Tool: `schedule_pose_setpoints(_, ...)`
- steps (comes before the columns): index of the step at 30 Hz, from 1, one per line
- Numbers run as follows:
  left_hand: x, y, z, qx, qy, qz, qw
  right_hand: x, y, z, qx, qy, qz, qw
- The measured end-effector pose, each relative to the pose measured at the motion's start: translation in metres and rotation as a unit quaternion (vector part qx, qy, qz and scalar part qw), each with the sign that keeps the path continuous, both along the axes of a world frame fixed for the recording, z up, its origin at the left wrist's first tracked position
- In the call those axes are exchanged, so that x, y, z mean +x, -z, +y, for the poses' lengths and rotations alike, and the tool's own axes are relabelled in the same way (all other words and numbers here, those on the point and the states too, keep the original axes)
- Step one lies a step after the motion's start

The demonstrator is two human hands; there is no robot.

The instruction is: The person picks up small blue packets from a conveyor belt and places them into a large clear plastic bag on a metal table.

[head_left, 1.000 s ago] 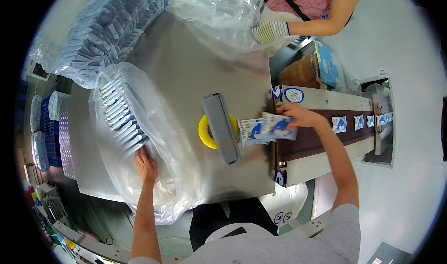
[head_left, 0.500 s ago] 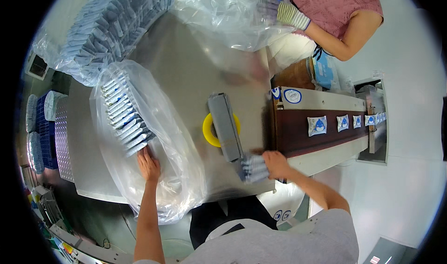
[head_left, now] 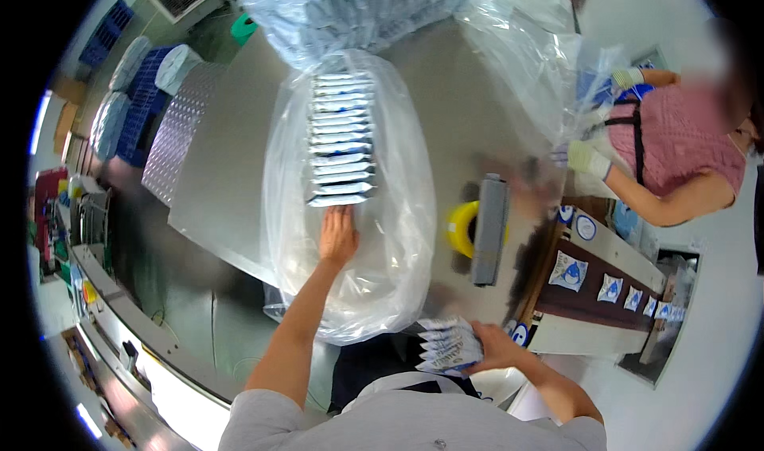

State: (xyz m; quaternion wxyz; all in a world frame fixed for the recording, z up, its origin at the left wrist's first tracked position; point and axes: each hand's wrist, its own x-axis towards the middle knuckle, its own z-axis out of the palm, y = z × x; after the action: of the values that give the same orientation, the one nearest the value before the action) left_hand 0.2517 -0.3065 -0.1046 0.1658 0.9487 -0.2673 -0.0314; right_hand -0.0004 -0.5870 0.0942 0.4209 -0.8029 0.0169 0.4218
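Observation:
A row of small white-and-blue sealed packets point(head_left: 341, 145) stands packed side by side on a large clear plastic bag point(head_left: 402, 244). My left hand point(head_left: 339, 238) rests at the near end of this row, fingers stretched out and touching the last packet; it holds nothing. Close to my body at the table's front edge, my right hand point(head_left: 495, 346) is closed round a stack of packets point(head_left: 447, 346), several pressed together. The fingers behind that stack are partly hidden.
A yellow ring point(head_left: 459, 230) lies under a long grey block point(head_left: 489, 228) on the metal table point(head_left: 219, 157). Single packets sit on a brown conveyor point(head_left: 590, 277) at right. Bagged packets point(head_left: 358, 13) fill the far side. A co-worker's gloved hand point(head_left: 587, 161) touches clear plastic.
The view has swung, shifting the scene. My right hand has drawn the stack of packets from beside the grey block toward my body. My left hand stays at the row's near end.

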Motion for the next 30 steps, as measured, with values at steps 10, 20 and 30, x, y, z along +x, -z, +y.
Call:
schedule_pose_setpoints(10,-0.019,-0.003,0.015,-0.057,-0.015,0.153,0.987,0.283,0.105,0.142,-0.161,-0.089,-0.298,0.937)
schedule_pose_setpoints(20,-0.071,-0.015,0.043,0.002,0.042,0.023,0.999,0.275,0.097,0.183,-0.329,-0.081,-0.299,0.892)
schedule_pose_setpoints(30,-0.067,-0.061,0.042,-0.005,-0.036,0.163,0.986,0.21,0.061,0.176,-0.325,0.024,-0.507,0.798)
